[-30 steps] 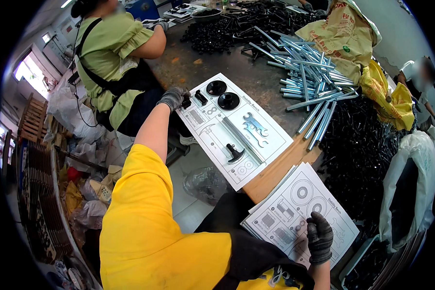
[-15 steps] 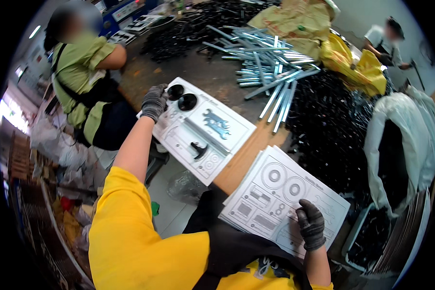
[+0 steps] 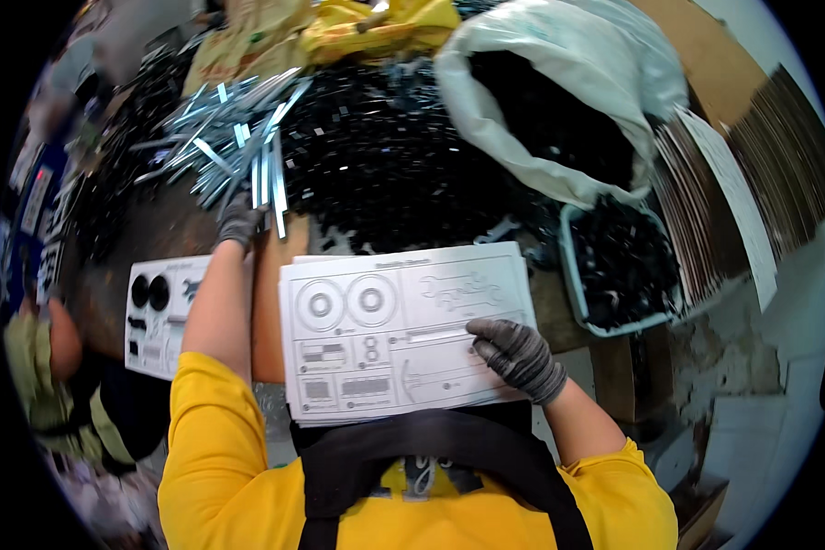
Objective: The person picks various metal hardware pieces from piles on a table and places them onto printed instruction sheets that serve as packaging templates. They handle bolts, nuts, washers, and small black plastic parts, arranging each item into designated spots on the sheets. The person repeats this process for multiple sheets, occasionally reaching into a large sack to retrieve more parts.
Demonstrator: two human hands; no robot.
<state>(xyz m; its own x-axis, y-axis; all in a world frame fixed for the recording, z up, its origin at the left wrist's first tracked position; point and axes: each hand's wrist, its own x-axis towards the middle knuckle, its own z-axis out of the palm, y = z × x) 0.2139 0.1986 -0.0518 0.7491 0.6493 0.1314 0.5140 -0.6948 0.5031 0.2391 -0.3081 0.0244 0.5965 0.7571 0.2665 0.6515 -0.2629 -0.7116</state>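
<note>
The left hand (image 3: 240,223) is off the parts-laden sheet (image 3: 156,332) and now at the near ends of the metal rods (image 3: 270,174). The view has swung right, showing the pale bin (image 3: 573,275) more fully.

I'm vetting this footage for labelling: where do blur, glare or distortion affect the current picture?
Head view: bright glints on the silvery tubes and black parts; head view: title blurred on the printed sheet, larger drawings readable; head view: dark rim around the fisheye image.
</note>
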